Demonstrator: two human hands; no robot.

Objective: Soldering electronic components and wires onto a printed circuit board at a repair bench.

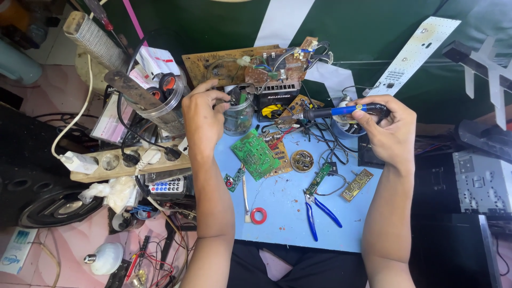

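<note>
- The right hand [386,128] is closed around the blue-and-black handle of a soldering iron [341,111], held level with its metal tip pointing left toward the tangle of circuit boards [269,66] at the back of the blue counter [282,213].
- The left hand [201,114] has its fingertips pinched together at the rim of a small clear jar [238,114]; what it pinches, if anything, is too small to tell.
- Just below the iron's tip lie loose wires [320,141] and a green circuit board [255,154], with a small round tin [302,160] beside it.
- Nearer the person lie blue-handled pliers [317,210], a red ring [258,215] and a thin brush [245,194].
- Left of the counter, a power strip [125,160] with several plugs sits beside a clear plastic container [160,109] of tools.
- Risk, as I judge it: the hot tip hangs close over the wires, so a small dip of the right hand could scorch their insulation.
- The left hand's fingers are near the tip's line; a slip sideways could burn them.
- The iron's cord could snag the stacked boards and drag them.
</note>
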